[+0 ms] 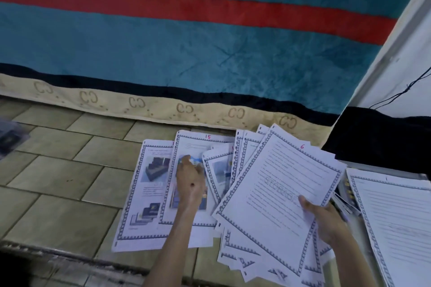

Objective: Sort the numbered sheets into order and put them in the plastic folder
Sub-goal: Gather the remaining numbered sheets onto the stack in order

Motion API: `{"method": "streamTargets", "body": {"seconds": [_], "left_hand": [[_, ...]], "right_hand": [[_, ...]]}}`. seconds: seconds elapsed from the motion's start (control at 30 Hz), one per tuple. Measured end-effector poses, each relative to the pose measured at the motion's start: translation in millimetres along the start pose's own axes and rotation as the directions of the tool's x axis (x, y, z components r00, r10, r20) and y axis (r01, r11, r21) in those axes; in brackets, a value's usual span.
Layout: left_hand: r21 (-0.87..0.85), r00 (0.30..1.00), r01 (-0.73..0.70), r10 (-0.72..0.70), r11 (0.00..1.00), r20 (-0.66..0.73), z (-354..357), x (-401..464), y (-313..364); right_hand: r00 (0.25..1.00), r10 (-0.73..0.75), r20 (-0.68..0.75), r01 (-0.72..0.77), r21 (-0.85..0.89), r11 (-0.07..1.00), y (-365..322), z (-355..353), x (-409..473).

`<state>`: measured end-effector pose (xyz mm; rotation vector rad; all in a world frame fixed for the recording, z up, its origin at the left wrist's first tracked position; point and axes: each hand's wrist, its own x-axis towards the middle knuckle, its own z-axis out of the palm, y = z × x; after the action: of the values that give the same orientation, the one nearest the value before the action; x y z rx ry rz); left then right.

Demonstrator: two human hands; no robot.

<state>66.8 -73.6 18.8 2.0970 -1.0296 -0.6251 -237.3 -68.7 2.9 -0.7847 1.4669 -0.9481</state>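
Numbered sheets spread on tiled floor (58,165). Sheet 6 (279,193) gripped at lower right edge by right hand (326,219). Left hand (190,178) laid on sheet 15 (198,147). Sheet 1 (396,216) placed at right.

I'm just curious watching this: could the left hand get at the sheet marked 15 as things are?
Probably yes. The left hand already rests on the sheet marked 15, which lies on top with nothing covering it. The right hand is busy holding sheet 6.

Tiled floor (58,165) beneath a teal blanket (186,53) with red stripe (186,8) and beige hem (140,105).
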Motion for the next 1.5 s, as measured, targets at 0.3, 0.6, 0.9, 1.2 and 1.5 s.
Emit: {"method": "streamTargets", "body": {"seconds": [0.3,0.6,0.9,1.2,1.5], "left_hand": [[-0.241,0.938,0.250,-0.172,0.938,0.302,14,10,3],[-0.079,0.971,0.186,-0.171,0.979,0.166,-48,59,-30],[-0.141,0.969,0.229,-0.212,0.963,0.129,-48,58,-37],[0.173,0.975,0.185,-0.203,0.968,0.094,-15,8,-24],[0.219,0.997,0.045,-0.030,0.975,-0.070,-31,8,-13]], "right_hand": [[0.984,-0.056,-0.166,0.066,0.054,0.996,-15,-57,-10],[0.967,-0.072,-0.245,0.087,0.054,0.995,-10,-78,-13],[0.963,-0.007,-0.271,0.005,-0.009,1.000,-2,-87,-7],[0.969,-0.007,-0.249,0.017,0.038,0.999,2,-94,5],[0.991,0.053,-0.124,-0.032,0.171,0.985,5,-123,7]]}}
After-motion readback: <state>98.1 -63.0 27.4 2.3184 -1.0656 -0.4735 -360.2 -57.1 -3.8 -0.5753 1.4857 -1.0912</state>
